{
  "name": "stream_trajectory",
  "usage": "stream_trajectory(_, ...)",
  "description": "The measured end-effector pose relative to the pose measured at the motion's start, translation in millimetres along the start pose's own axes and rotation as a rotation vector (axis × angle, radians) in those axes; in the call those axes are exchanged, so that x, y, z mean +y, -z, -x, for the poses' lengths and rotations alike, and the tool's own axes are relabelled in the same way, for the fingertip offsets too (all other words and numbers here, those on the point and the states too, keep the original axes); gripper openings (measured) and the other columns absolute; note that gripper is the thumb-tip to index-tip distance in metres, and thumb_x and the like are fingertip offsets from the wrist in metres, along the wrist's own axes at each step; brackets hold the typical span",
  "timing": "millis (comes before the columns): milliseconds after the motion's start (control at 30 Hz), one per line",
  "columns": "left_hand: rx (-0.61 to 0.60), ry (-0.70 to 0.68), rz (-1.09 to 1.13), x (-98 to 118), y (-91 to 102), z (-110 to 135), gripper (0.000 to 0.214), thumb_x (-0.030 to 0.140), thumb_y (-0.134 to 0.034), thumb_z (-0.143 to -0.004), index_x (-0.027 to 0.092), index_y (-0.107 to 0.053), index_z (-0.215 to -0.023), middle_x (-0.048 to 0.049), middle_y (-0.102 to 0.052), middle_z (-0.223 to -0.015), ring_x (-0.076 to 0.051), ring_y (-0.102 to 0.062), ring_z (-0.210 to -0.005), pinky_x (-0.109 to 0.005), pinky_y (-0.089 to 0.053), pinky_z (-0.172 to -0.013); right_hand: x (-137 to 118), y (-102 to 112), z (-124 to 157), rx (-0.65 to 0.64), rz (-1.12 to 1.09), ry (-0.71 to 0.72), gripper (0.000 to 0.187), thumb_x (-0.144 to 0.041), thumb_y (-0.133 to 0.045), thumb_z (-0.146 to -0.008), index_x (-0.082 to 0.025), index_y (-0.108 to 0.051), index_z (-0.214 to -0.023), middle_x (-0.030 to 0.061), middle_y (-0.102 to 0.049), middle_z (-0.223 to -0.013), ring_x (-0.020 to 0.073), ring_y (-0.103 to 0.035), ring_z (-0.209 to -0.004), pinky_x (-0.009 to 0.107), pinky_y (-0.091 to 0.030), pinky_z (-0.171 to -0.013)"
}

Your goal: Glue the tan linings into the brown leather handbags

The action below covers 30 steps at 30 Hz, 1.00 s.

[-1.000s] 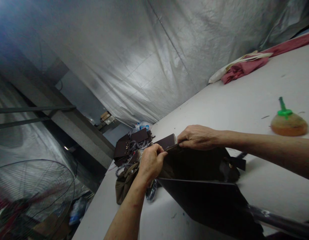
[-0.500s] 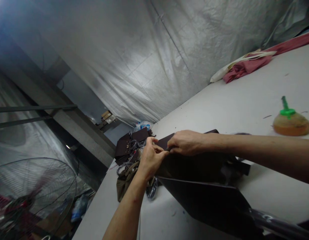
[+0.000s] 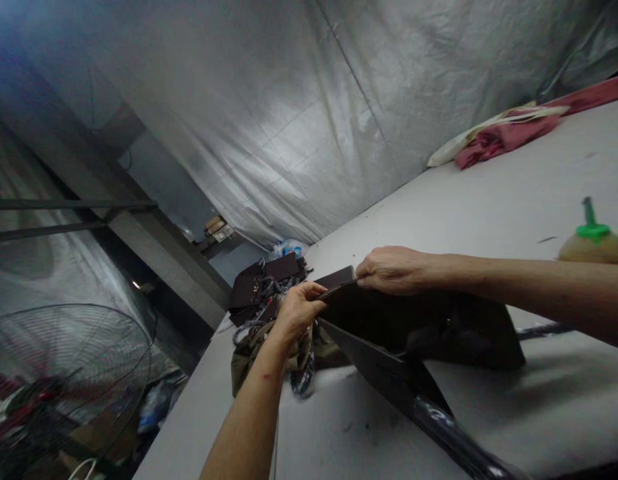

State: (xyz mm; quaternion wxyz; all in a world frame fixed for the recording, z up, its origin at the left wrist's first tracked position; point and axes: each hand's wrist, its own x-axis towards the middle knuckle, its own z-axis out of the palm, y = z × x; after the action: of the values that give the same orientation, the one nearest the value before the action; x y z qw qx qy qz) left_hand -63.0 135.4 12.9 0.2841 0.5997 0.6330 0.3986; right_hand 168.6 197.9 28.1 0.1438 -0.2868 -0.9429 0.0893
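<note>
A dark brown bag point(image 3: 429, 327) stands on the white table point(image 3: 489, 213) in front of me. My left hand point(image 3: 297, 310) pinches its top edge at the left corner, fingers closed on the rim. My right hand point(image 3: 396, 270) grips the same top edge a little to the right, knuckles up. A flat dark panel point(image 3: 383, 377) of the bag slopes down toward me below both hands. Past my left hand lies a pile of similar dark bags point(image 3: 261, 287) with metal fittings.
An olive cloth bundle point(image 3: 249, 363) lies at the table's left edge. A round brown object with a green top point(image 3: 593, 243) sits at the right. Pink and cream fabric point(image 3: 499, 137) lies at the far edge against silver sheeting. A floor fan point(image 3: 63, 387) stands below left.
My hands have moved apart along the bag's top edge after meeting at the corner. The bag has tipped and turned, its lower panel now narrower in view. The camera has shifted slightly.
</note>
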Motion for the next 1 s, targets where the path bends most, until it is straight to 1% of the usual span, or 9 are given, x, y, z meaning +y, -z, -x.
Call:
stream_trajectory(100, 0.011, -0.027, -0.005, 3.5, -2.7, 1.7, 0.014, 0.018, -0.074, -0.061, 0.014, -0.071, -0.074, 0.0014, -0.067, -0.067, -0.010, -0.057, -0.061, -0.021, -0.043, -0.062, 1.8, 0.6, -2.2, -0.009, -0.009, -0.006, 0.039, -0.030, -0.040, -0.086, -0.014, -0.075, -0.089, 0.0116, -0.071, -0.079, 0.0177, -0.058, -0.064, 0.027, -0.032, -0.057)
stream_trajectory(200, 0.017, -0.054, -0.088, 5.5, -2.0, 3.0, 0.010, 0.018, -0.073, -0.064, 0.014, -0.073, -0.073, 0.0012, -0.067, -0.067, -0.011, -0.057, -0.062, -0.022, -0.043, -0.064, 3.7, 0.1, -3.7, -0.010, -0.011, -0.003, 0.038, -0.030, -0.040, -0.086, -0.015, -0.074, -0.089, 0.0109, -0.071, -0.078, 0.0178, -0.058, -0.064, 0.027, -0.033, -0.057)
stream_trajectory(333, 0.046, -0.084, -0.123, 0.4, -0.4, 1.8, 0.011, 0.019, -0.073, -0.067, 0.015, -0.074, -0.077, 0.0003, -0.070, -0.071, -0.012, -0.059, -0.066, -0.022, -0.043, -0.065, 5.9, -1.3, -4.6, -0.006, 0.004, 0.024, 0.038, -0.030, -0.038, -0.088, -0.016, -0.074, -0.090, 0.0105, -0.072, -0.081, 0.0188, -0.060, -0.067, 0.027, -0.033, -0.059)
stream_trajectory(433, 0.063, -0.109, -0.141, -3.5, -0.1, 2.4, 0.013, 0.021, -0.071, -0.071, 0.015, -0.076, -0.082, -0.0011, -0.072, -0.076, -0.013, -0.061, -0.070, -0.023, -0.045, -0.068, 4.2, -0.5, -4.2, -0.020, 0.043, 0.009, 0.038, -0.025, -0.037, -0.087, -0.016, -0.074, -0.093, 0.0117, -0.073, -0.086, 0.0194, -0.062, -0.071, 0.027, -0.033, -0.061)
stream_trajectory(633, 0.117, -0.162, -0.325, -1.9, -1.8, 7.6, 0.012, 0.020, -0.066, -0.077, 0.017, -0.076, -0.082, -0.0009, -0.072, -0.078, -0.014, -0.063, -0.074, -0.023, -0.045, -0.067, -0.7, 2.0, -2.5, -0.017, 0.091, 0.012, 0.038, -0.022, -0.037, -0.086, -0.015, -0.073, -0.092, 0.0134, -0.073, -0.086, 0.0201, -0.062, -0.070, 0.028, -0.032, -0.060)
stream_trajectory(700, 0.124, -0.177, -0.318, 0.2, -2.6, 7.4, 0.011, 0.021, -0.069, -0.076, 0.017, -0.075, -0.084, -0.0009, -0.072, -0.078, -0.013, -0.062, -0.072, -0.022, -0.045, -0.066, -0.4, 1.8, -2.2, -0.018, 0.075, 0.021, 0.038, -0.022, -0.036, -0.086, -0.015, -0.073, -0.090, 0.0132, -0.072, -0.084, 0.0191, -0.061, -0.068, 0.027, -0.033, -0.059)
stream_trajectory(833, 0.062, -0.207, -0.336, 6.6, -3.4, 3.3, 0.028, 0.023, -0.079, -0.067, 0.018, -0.076, -0.094, 0.0001, -0.073, -0.079, -0.012, -0.061, -0.069, -0.021, -0.045, -0.064, 1.7, 0.0, -1.9, -0.017, 0.061, 0.036, 0.037, -0.022, -0.037, -0.086, -0.014, -0.073, -0.089, 0.0125, -0.071, -0.081, 0.0172, -0.058, -0.064, 0.026, -0.032, -0.058)
stream_trajectory(900, 0.027, -0.227, -0.385, 9.2, -3.2, 1.3, 0.018, 0.021, -0.075, -0.071, 0.019, -0.077, -0.089, 0.0004, -0.073, -0.077, -0.013, -0.063, -0.070, -0.022, -0.045, -0.066, 2.7, -0.9, -1.8, 0.000, 0.054, 0.043, 0.037, -0.023, -0.037, -0.087, -0.015, -0.073, -0.089, 0.0115, -0.071, -0.080, 0.0165, -0.057, -0.063, 0.026, -0.031, -0.057)
stream_trajectory(1000, 0.055, -0.227, -0.424, 10.1, -3.0, -0.6, 0.009, 0.020, -0.071, -0.074, 0.018, -0.078, -0.080, 0.0007, -0.072, -0.072, -0.013, -0.063, -0.071, -0.022, -0.044, -0.068, 3.6, -1.7, -2.2, 0.012, 0.013, 0.056, 0.036, -0.023, -0.037, -0.087, -0.016, -0.073, -0.089, 0.0098, -0.071, -0.080, 0.0155, -0.055, -0.061, 0.026, -0.031, -0.057)
